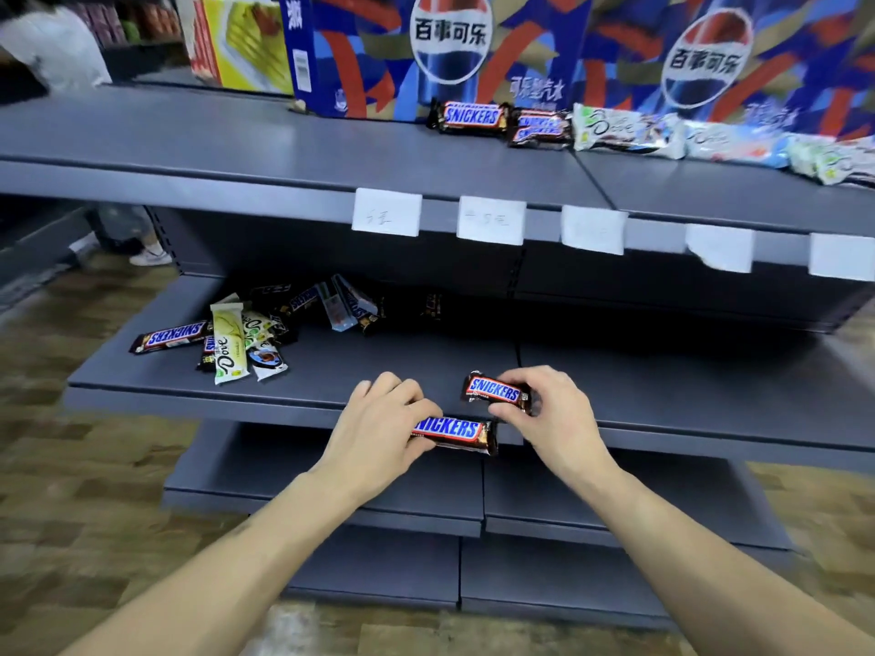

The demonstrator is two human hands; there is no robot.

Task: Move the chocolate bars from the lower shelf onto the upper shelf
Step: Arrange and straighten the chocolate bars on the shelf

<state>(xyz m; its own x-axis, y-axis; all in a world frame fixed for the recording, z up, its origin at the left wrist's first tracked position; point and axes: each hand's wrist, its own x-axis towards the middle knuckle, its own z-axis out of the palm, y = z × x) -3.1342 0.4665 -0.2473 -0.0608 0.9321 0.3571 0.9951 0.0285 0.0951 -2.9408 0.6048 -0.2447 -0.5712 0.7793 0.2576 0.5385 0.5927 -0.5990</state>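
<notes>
My left hand (383, 428) grips a Snickers bar (457, 433) by its left end, at the front edge of the lower shelf (379, 366). Just to the right, my right hand (549, 409) pinches a second, smaller Snickers bar (495, 390) above that shelf. A loose pile of Snickers and Dove bars (236, 338) lies at the lower shelf's left back. On the upper shelf (236, 139) a row of bars runs rightward: Snickers bars (471, 116) first, then Dove bars (625, 130).
Tall Pepsi boxes (450, 45) stand behind the row on the upper shelf. White price tags (490, 220) hang along its front edge. More grey shelves (331, 485) lie below. At the far left, a person's feet (147, 255) show on the wooden floor.
</notes>
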